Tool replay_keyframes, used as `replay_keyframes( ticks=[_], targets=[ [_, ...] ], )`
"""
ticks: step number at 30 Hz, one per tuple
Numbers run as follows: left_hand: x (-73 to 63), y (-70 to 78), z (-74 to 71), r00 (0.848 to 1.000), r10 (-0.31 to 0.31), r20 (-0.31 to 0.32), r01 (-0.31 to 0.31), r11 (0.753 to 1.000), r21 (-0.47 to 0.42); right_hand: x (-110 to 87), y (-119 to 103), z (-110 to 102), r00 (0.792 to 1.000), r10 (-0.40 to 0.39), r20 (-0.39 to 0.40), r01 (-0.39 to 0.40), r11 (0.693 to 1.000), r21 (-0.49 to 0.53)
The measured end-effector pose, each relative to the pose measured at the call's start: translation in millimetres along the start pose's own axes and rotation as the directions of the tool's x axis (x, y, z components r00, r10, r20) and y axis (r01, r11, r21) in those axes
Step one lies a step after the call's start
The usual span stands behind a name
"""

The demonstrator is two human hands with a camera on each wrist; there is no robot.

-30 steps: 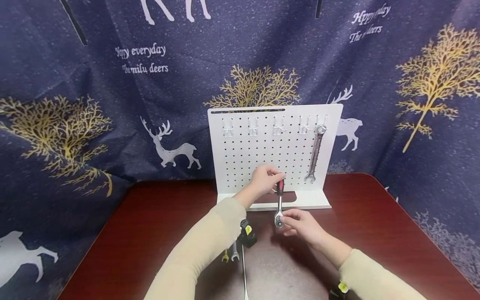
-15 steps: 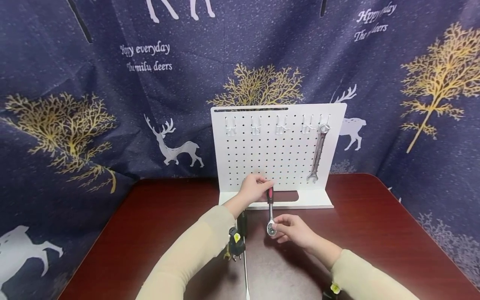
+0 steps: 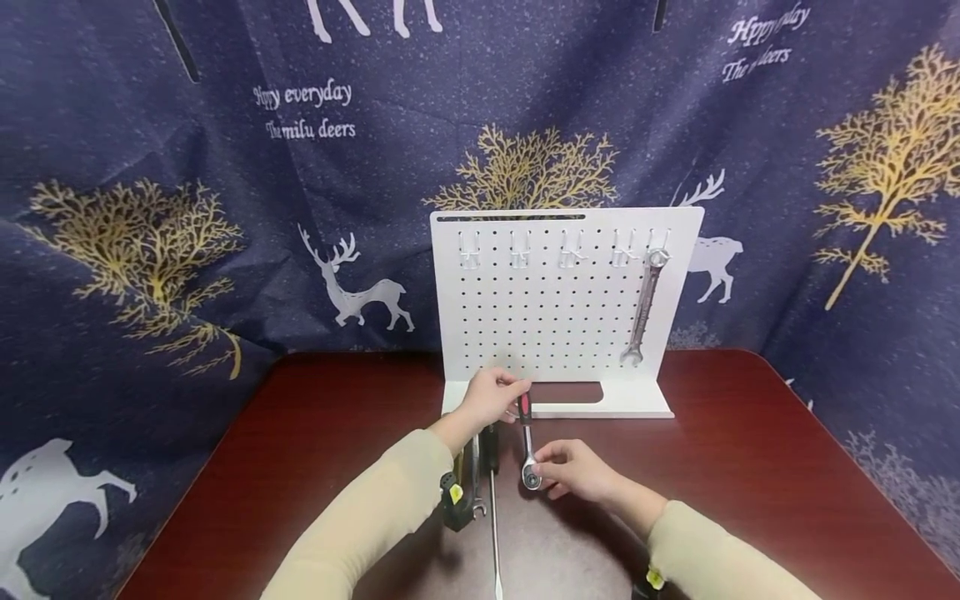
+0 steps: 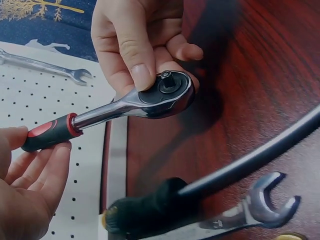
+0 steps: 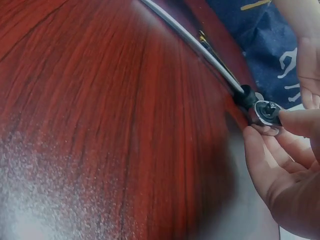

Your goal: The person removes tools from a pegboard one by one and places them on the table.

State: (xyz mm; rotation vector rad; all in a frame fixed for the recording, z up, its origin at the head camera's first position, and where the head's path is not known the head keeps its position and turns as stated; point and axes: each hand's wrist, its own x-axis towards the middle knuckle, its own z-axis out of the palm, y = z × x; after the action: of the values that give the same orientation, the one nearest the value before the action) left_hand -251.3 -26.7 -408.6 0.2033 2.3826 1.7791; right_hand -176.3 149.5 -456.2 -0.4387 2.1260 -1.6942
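Both hands hold a ratchet wrench (image 3: 527,442) above the table in front of the pegboard. My left hand (image 3: 489,398) pinches the end of its black-and-red handle (image 4: 52,132). At the other end, my right hand (image 3: 583,473) grips the round chrome head (image 4: 172,90) between thumb and fingers. The square drive stud shows on the head in the left wrist view. On the table by the left wrist lie a long screwdriver (image 3: 495,525) with a dark handle and an open-ended wrench (image 4: 260,207). The left forearm partly hides these tools.
A white pegboard (image 3: 555,325) stands at the back of the dark red table (image 3: 337,433). Several clear hooks (image 3: 520,250) line its top, and a combination wrench (image 3: 643,308) hangs at its right. A patterned blue cloth (image 3: 360,175) covers the wall behind.
Both hands have carried the ratchet wrench left and closer to the body, lower in the head view. More of the screwdriver and the open-ended wrench shows now. The head view has shifted slightly.
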Motion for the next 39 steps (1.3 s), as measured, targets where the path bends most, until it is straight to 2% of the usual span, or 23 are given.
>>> replay_keyframes(
  ticks=[7, 12, 20, 23, 31, 39],
  targets=[
    [-6.5, -9.8, -2.3, 0.999, -0.025, -0.024, 0.024, 0.999, -0.026, 2.6, 3.2, 3.0, 1.000, 0.000, 0.026, 0.002, 0.999, -0.052],
    [-7.9, -14.3, -4.5, 0.999, -0.024, -0.041, 0.024, 1.000, -0.002, 7.9, 0.9, 1.8, 1.000, 0.005, 0.030, -0.003, 0.998, -0.069],
    [-8.2, -20.7, -5.6, 0.998, -0.043, -0.055, 0.043, 0.999, -0.001, 28.3, -16.9, -1.4, 0.992, -0.030, -0.123, 0.032, 0.999, 0.016],
    [-8.0, -22.6, -4.7, 0.997, -0.046, -0.066, 0.046, 0.999, -0.003, 34.3, -23.0, -1.1, 0.988, -0.036, -0.150, 0.039, 0.999, 0.017],
    [-9.4, -25.2, -3.4, 0.993, -0.090, -0.072, 0.089, 0.996, -0.018, 40.7, -27.0, 2.7, 0.983, 0.032, -0.178, -0.022, 0.998, 0.060],
    [-16.2, -22.5, -6.2, 0.988, -0.140, -0.070, 0.142, 0.990, 0.015, 46.0, -21.9, 5.9, 0.989, 0.048, -0.142, -0.034, 0.994, 0.101]
  ],
)
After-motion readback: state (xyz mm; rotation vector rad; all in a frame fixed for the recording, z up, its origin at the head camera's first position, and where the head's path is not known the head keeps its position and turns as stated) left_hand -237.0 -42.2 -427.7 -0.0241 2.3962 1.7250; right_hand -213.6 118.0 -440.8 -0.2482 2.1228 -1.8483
